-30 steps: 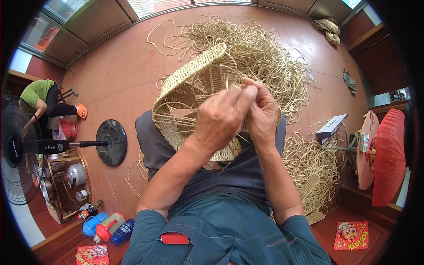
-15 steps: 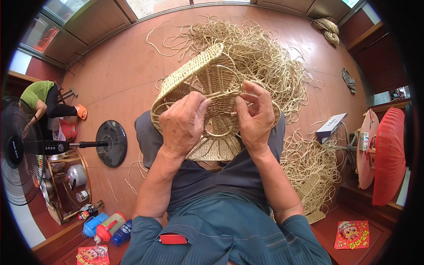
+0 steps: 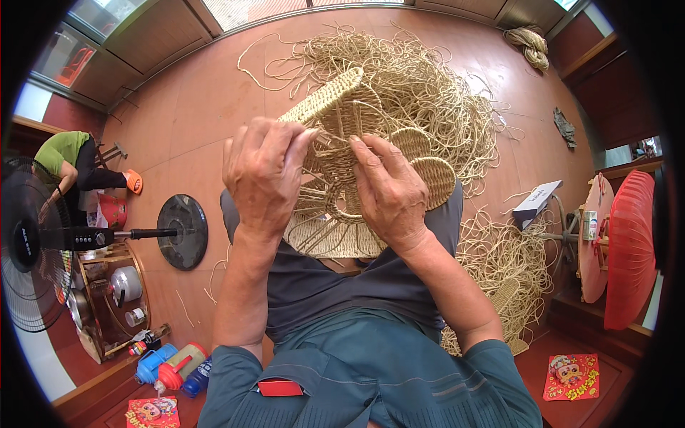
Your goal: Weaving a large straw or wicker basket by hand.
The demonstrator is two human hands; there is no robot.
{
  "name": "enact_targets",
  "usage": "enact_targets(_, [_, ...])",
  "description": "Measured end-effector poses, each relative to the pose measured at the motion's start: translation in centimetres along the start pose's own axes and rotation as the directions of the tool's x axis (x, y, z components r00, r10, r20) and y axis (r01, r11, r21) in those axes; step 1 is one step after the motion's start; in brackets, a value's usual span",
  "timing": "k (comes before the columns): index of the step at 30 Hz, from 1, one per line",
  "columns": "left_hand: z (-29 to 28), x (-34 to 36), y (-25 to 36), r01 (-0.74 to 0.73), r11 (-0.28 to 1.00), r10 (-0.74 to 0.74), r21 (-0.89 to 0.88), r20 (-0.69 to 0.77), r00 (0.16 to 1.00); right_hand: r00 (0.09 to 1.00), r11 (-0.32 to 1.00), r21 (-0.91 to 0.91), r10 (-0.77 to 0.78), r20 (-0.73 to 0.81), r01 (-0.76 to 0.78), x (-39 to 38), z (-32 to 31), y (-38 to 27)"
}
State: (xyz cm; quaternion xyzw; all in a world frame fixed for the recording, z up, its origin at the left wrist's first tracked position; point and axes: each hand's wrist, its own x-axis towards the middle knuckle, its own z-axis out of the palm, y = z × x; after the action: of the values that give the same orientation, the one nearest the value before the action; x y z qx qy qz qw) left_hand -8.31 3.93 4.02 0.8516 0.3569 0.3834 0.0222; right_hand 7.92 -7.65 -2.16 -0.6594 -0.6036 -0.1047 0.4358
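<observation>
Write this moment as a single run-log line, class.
left hand: gripping woven basket rim | right hand: fingers on basket weave | basket: tilted on lap | loose straw pile: floor behind

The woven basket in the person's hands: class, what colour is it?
The woven basket is pale straw-tan, like the loose strands behind it; the head view shows it.

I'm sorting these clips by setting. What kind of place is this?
Probably a home room used as a weaving workshop: a heap of loose straw strands on the red floor, a half-woven basket on the lap, a standing fan.
</observation>
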Motion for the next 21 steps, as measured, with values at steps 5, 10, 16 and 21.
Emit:
enact_targets(5, [2.5, 2.6, 0.2, -0.217, 0.976, 0.216, 0.012, -0.138, 0.967, 0.996, 0.997, -0.082, -0.001, 0.091, 0.008, -0.2, 0.1, -0.7])
enact_targets(10, [3.6, 2.8, 0.5, -0.255, 0.967, 0.252, -0.004, -0.151, 0.956, 0.991, 0.997, -0.048, 0.066, 0.116, -0.061, -0.2, 0.3, -0.8])
enact_targets(16, [3.0, -1.0, 1.6, 0.115, 0.942, -0.143, -0.315, -0.066, 0.988, 0.987, 0.994, 0.022, 0.104, 0.121, -0.107, 0.2, 0.3, -0.8])
enact_targets(21, [4.7, -2.5, 2.4, 0.11, 0.934, -0.128, -0.339, -0.034, 0.991, 0.987, 0.995, 0.006, 0.095, 0.131, -0.097, 0.3, 0.2, -0.9])
